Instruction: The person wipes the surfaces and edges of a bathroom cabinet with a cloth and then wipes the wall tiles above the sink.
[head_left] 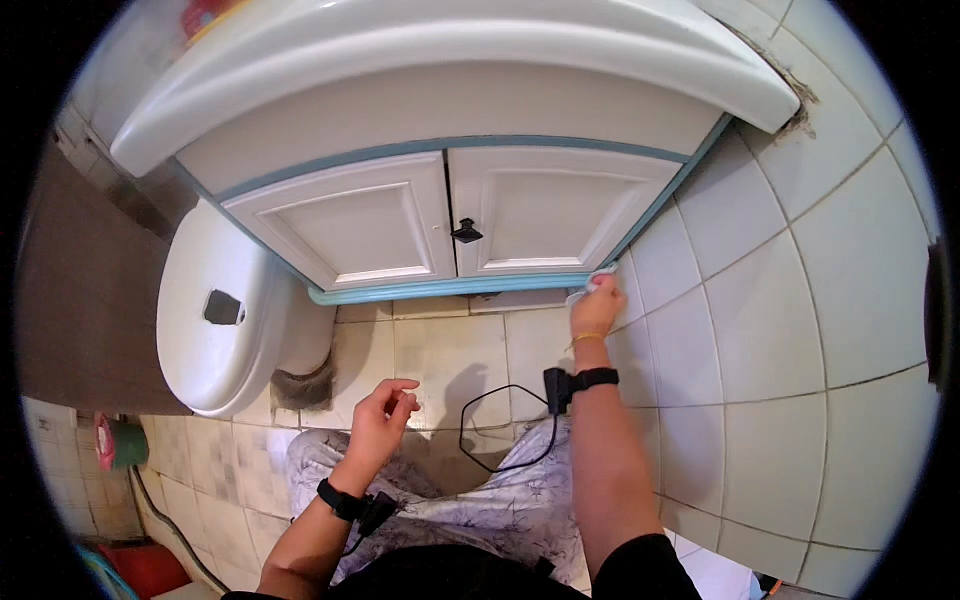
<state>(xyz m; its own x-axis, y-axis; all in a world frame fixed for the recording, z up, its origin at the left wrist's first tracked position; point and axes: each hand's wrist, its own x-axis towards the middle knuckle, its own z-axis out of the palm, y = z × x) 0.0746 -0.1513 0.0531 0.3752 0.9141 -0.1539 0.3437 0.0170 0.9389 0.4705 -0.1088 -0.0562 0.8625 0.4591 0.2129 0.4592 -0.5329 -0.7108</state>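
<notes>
My right hand (597,308) is closed around a crumpled white cloth or wipe (604,272). It presses this against the lower right corner of a vanity cabinet, where the blue base trim (460,290) meets the tiled wall. Above the trim are two white panelled doors; a dark knob (467,231) sits on the right door (560,210). My left hand (378,425) hangs over my left knee with nothing in it, its fingers loosely curled and apart. Dark straps with small black devices circle both wrists, and a black cable loops from the right one.
A white washbasin (450,45) tops the cabinet. Left of it stands a toilet with a closed white lid (205,310). White wall tiles (770,330) rise close on my right. A green and pink container (120,443), a dark hose (165,520) and a red basin (145,568) are at lower left.
</notes>
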